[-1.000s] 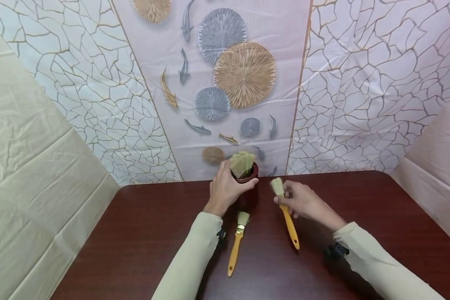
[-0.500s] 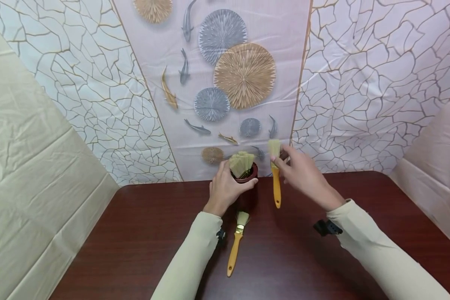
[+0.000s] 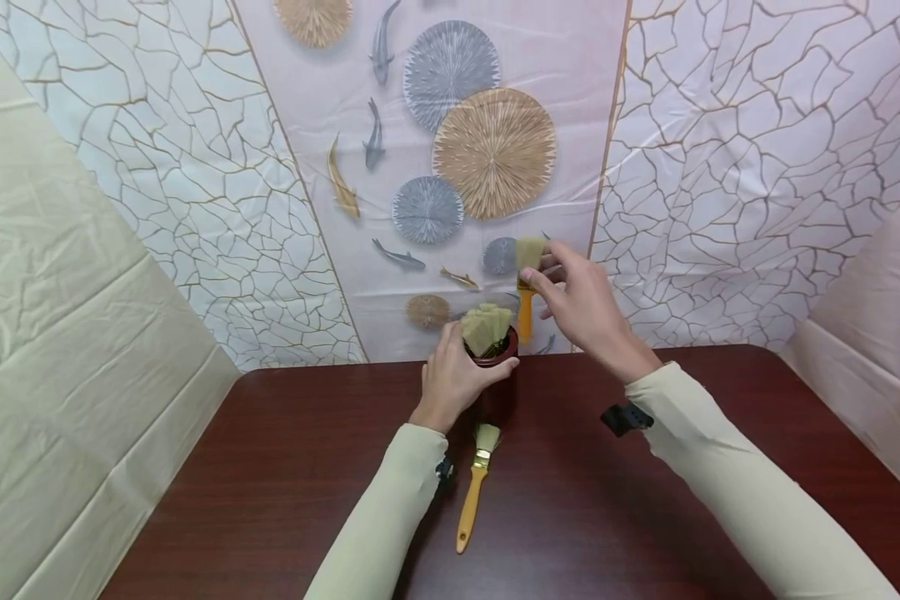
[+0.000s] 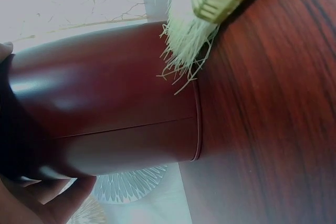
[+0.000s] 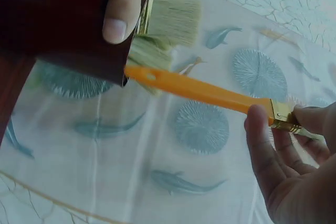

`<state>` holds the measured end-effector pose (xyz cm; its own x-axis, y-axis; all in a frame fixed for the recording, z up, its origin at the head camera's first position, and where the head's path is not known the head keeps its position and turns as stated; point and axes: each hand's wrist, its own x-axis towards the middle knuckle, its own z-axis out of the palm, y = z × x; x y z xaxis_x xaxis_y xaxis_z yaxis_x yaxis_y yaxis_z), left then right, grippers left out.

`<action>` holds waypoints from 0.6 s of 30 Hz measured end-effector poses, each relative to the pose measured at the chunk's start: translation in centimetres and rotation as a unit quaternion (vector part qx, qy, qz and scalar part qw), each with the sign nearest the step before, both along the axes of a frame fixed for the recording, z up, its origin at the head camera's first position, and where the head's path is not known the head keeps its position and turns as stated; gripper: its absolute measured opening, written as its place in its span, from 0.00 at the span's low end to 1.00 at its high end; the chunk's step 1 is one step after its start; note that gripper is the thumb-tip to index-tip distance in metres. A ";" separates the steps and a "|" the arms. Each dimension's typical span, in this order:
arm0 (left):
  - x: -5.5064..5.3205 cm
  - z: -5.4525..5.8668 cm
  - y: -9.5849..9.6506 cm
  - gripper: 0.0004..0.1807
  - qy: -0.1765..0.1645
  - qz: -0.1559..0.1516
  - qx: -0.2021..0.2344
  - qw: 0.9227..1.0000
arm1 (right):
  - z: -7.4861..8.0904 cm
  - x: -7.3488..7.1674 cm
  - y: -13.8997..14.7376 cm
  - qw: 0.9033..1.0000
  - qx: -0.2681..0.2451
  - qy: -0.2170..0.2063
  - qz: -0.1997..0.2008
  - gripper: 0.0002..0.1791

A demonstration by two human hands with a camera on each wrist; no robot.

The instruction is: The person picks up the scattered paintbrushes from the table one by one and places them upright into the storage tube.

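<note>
My left hand (image 3: pixel 453 375) grips the dark red cylindrical holder (image 4: pixel 105 98) near its rim, thumb across the front. Several paintbrushes (image 3: pixel 483 329) stand in it with their pale bristles up. Higher and to the right, my right hand (image 3: pixel 581 300) pinches another paintbrush (image 5: pixel 205 94) by its metal collar, bristles up and yellow handle hanging down. In the right wrist view the handle's end overlaps the holder's rim. One more paintbrush (image 3: pixel 472 492) lies on the table in front of the holder, its bristles toward it.
The dark red-brown table (image 3: pixel 307 467) ends just behind the holder. A patterned cloth backdrop (image 3: pixel 495 158) with fish and round shapes hangs behind it. Plain beige cloth (image 3: pixel 67 333) hangs at the left side.
My right hand has lifted its paintbrush from low on the right, up and leftward to above the holder's right side. My left hand has kept its grip; the lying paintbrush has not moved.
</note>
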<state>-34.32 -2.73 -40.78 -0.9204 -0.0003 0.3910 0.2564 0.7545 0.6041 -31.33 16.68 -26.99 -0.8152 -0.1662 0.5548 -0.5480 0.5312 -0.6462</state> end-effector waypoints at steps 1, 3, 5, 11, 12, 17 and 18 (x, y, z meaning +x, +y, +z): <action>0.0 0.0 0.0 0.61 -0.002 0.000 0.001 1.000 | -0.1 -0.1 -0.1 1.000 -0.009 0.000 0.009 0.10; 0.0 0.0 0.1 0.61 -0.004 0.001 0.001 1.000 | -0.2 -0.4 -0.1 0.999 -0.027 -0.003 0.034 0.10; 0.0 0.0 0.1 0.61 -0.003 0.002 0.001 1.000 | -0.4 -0.7 -0.2 0.997 -0.041 -0.007 0.063 0.10; 0.0 -0.1 0.0 0.61 0.003 0.002 -0.002 1.000 | -0.8 -1.2 -0.1 0.990 -0.061 -0.036 0.124 0.13; 0.0 -0.1 0.0 0.61 0.004 0.001 -0.001 1.000 | -0.9 -1.2 -0.1 0.989 -0.061 -0.040 0.128 0.13; -0.1 -0.2 0.0 0.58 0.007 0.001 0.006 1.000 | -0.9 -1.2 0.0 0.985 -0.062 -0.045 0.153 0.13; 0.0 -0.2 0.1 0.58 0.006 0.002 0.006 1.000 | -0.9 -1.2 0.0 0.984 -0.062 -0.043 0.160 0.14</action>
